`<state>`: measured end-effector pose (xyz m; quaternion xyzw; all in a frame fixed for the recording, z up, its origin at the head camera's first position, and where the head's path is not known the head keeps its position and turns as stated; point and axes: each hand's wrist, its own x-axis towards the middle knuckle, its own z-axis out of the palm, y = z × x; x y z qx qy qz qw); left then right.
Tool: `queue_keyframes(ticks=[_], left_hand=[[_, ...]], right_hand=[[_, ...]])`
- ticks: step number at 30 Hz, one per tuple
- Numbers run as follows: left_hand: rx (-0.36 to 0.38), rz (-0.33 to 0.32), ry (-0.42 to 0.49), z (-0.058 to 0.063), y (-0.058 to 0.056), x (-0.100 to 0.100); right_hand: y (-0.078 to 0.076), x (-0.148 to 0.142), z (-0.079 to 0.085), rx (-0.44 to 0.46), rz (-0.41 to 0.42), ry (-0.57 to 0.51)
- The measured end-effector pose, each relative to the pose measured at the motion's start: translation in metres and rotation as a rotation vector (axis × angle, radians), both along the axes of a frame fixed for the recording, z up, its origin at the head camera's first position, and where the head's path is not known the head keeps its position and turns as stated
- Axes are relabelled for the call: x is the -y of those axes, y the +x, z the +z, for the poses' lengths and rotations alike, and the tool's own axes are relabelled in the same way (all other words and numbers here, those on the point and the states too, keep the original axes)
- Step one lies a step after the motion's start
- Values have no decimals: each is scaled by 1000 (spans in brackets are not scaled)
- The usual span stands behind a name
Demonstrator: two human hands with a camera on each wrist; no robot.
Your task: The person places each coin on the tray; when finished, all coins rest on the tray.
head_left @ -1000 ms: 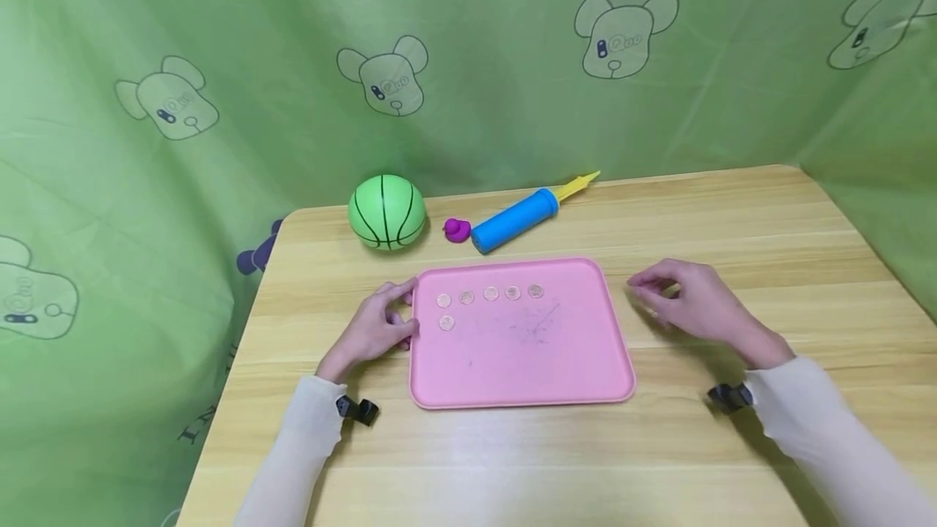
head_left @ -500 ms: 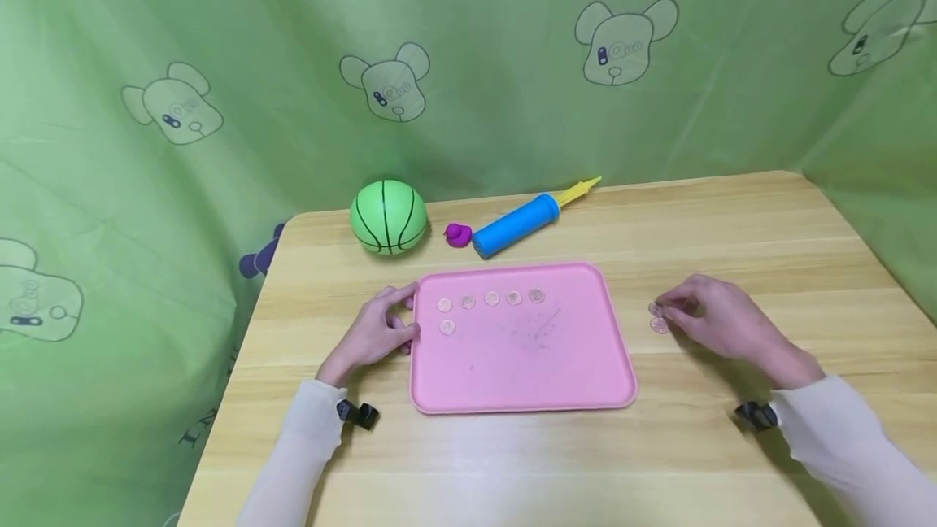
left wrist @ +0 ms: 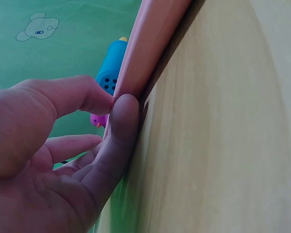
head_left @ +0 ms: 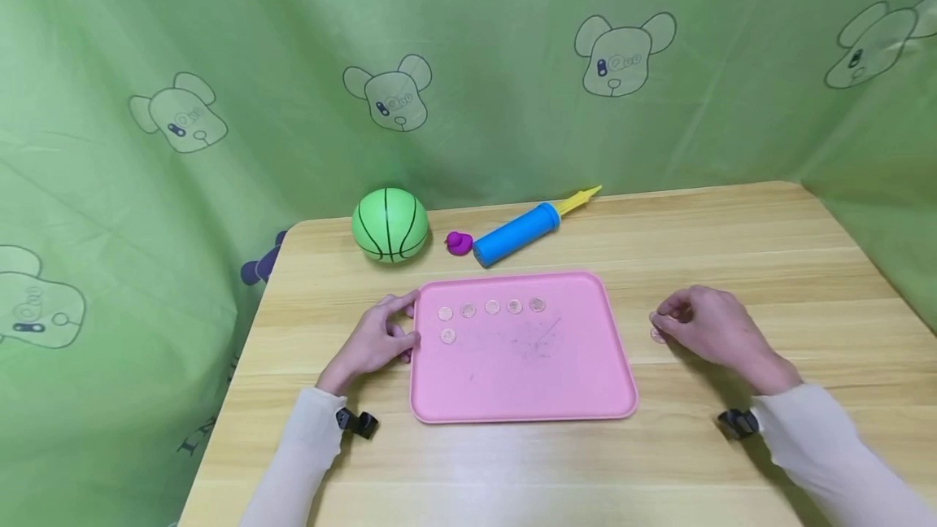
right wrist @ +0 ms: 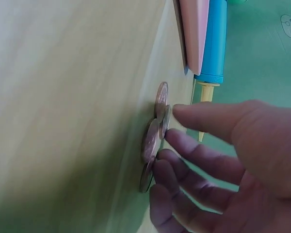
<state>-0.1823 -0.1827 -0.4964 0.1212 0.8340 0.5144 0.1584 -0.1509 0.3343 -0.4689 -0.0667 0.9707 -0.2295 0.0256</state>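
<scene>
In the head view my left hand (head_left: 378, 337) holds the left edge of a pink tray (head_left: 527, 405). Close up in the left wrist view, the thumb and a fingertip meet at the tray wall (left wrist: 148, 46). To the right of the tray my right hand (head_left: 713, 324) reaches down to the table, its thumb and curled fingers at a small cluster of coins. A coin (right wrist: 165, 120) lies between the right thumb and index fingertips, overlapping another coin (right wrist: 151, 140). Several coins lie flat in the tray: a row along the far side, and a single coin (head_left: 447, 336) below its left end.
Behind the tray are a green ball (head_left: 390, 225), a purple toy duck (head_left: 459, 243) and a blue hand pump (head_left: 516, 235) with a yellow nozzle. A green curtain (head_left: 505, 128) rises behind the wooden table (head_left: 527, 474).
My right hand first moved right, away from the tray, to the loose coins; its fingers have since closed in over them. The left hand stays at the tray edge.
</scene>
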Motion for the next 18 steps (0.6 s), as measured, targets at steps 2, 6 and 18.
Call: queue_keyframes(ticks=[2, 6, 18], left_hand=[[-4, -3, -1, 0, 0, 1], [-2, 3, -5, 1, 1, 1], [-1, 0, 8, 1, 0, 0]], right_hand=[[-3, 1, 3, 44, -8, -3], [-11, 0, 8, 156, 13, -10], [-24, -5, 7, 285, 158, -23]])
